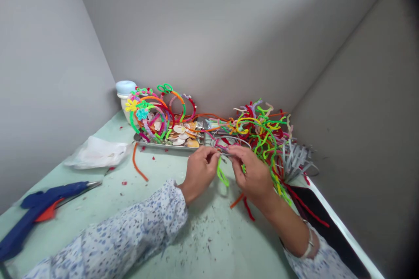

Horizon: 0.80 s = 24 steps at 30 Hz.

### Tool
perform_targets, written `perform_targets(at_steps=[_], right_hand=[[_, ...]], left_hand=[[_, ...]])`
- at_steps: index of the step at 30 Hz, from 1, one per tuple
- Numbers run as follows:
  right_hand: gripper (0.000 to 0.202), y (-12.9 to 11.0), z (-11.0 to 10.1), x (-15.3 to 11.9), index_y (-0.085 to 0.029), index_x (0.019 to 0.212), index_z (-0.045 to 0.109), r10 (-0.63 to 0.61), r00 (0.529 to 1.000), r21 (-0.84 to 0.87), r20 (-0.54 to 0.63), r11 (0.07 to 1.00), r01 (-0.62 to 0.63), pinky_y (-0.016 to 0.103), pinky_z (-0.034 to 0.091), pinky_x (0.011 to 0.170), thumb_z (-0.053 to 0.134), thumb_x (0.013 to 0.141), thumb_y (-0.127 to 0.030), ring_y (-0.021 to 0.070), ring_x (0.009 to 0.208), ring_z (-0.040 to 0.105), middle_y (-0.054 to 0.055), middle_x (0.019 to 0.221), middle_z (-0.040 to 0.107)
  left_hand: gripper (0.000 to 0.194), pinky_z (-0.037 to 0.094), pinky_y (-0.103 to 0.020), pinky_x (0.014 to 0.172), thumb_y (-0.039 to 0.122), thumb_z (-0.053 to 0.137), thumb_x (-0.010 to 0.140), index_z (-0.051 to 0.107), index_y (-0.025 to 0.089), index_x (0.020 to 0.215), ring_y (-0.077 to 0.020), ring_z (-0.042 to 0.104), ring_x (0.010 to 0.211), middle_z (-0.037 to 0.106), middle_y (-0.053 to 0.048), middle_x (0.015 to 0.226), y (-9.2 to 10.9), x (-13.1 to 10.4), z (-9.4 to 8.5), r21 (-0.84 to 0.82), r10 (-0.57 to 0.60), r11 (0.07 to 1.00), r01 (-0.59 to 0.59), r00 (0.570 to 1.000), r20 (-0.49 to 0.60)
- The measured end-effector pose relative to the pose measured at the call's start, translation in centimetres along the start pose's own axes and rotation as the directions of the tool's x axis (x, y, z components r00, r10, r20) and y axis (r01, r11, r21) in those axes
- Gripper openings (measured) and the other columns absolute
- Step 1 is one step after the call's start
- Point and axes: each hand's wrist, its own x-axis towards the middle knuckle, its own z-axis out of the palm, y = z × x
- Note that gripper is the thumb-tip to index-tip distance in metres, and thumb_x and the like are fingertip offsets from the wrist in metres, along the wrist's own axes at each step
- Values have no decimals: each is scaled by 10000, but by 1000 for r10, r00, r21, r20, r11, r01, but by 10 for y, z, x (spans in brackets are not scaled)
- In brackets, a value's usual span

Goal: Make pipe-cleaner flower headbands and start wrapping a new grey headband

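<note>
Lime-green pipe cleaner (223, 177) pinched by left hand (200, 171), thin grey headband (225, 154) by right hand (252, 175); metal tray (163, 145) placed just beyond.

green loop (225, 180) — top hidden | glue gun (49, 202) — cut off left

White fabric sleeves (131, 235) carry irregular blue spots; the left cuff (175, 204) is gathered. A narrow, pale bracelet (309, 244) encircles the right wrist (298, 230).
</note>
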Motion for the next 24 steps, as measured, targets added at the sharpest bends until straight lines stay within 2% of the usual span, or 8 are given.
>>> perform_targets(at_steps=[3, 5, 8, 10, 12, 17, 20, 24], right_hand=[[95, -2, 15, -11, -202, 919, 572, 109, 989, 101, -101, 990, -99, 272, 491, 719, 534, 843, -161, 156, 802, 610, 43, 873, 633], [77, 0, 25, -17, -197, 905, 578, 200, 978, 152, -59, 970, -189, 263, 485, 666, 528, 850, -179, 144, 719, 593, 31, 823, 622], [119, 9, 36, -22, -201, 924, 617, 283, 958, 202, 41, 937, -286, 281, 484, 705, 515, 863, -209, 160, 776, 607, 37, 855, 648], [148, 15, 41, -23, -209, 954, 639, 344, 933, 275, 105, 892, -360, 301, 488, 753, 529, 860, -240, 174, 840, 622, 44, 912, 670], [183, 19, 43, -24, -208, 991, 640, 429, 888, 395, 168, 796, -459, 306, 501, 756, 566, 839, -278, 181, 847, 639, 48, 931, 687], [243, 19, 42, -23, -174, 920, 645, 593, 766, 595, 248, 531, -604, 285, 522, 630, 635, 770, -366, 171, 681, 651, 47, 811, 708], [257, 16, 40, -21, -160, 881, 649, 648, 724, 604, 235, 486, -631, 261, 496, 535, 614, 779, -393, 156, 578, 618, 32, 691, 687], [262, 17, 40, -21, -160, 900, 628, 654, 730, 598, 200, 509, -620, 257, 475, 510, 586, 806, -401, 158, 566, 597, 22, 653, 658]], left_hand=[[160, 376, -236, 610, 270, 532, 797, 619, 152, 731, -126, 511, 642, 579, -4, 666, -15, 8, 1, -132, -183, 975, 178, 983, -26], [162, 362, -231, 581, 282, 544, 781, 606, 149, 712, -114, 479, 597, 546, 12, 624, -20, 10, 2, -235, -261, 940, 249, 965, -21], [166, 340, -225, 546, 301, 558, 763, 595, 150, 704, -97, 430, 548, 508, 32, 593, -22, 10, 4, -386, -325, 865, 320, 944, 55], [168, 323, -223, 525, 308, 571, 752, 583, 152, 692, -91, 406, 529, 485, 41, 573, -21, 7, 7, -461, -339, 813, 356, 933, 123], [175, 304, -221, 510, 309, 580, 748, 561, 155, 667, -86, 381, 516, 457, 48, 551, -21, 5, 10, -506, -335, 778, 372, 927, 167], [190, 273, -216, 504, 296, 596, 740, 532, 157, 629, -78, 346, 506, 417, 54, 527, -25, 2, 15, -533, -326, 741, 408, 913, 246], [184, 266, -220, 506, 305, 609, 737, 556, 150, 652, -78, 351, 510, 429, 46, 537, -28, 2, 14, -522, -295, 739, 426, 901, 318], [222, 259, -227, 506, 346, 611, 749, 580, 139, 674, -78, 357, 504, 445, 33, 546, -33, 2, 15, -526, -269, 717, 457, 878, 397]])
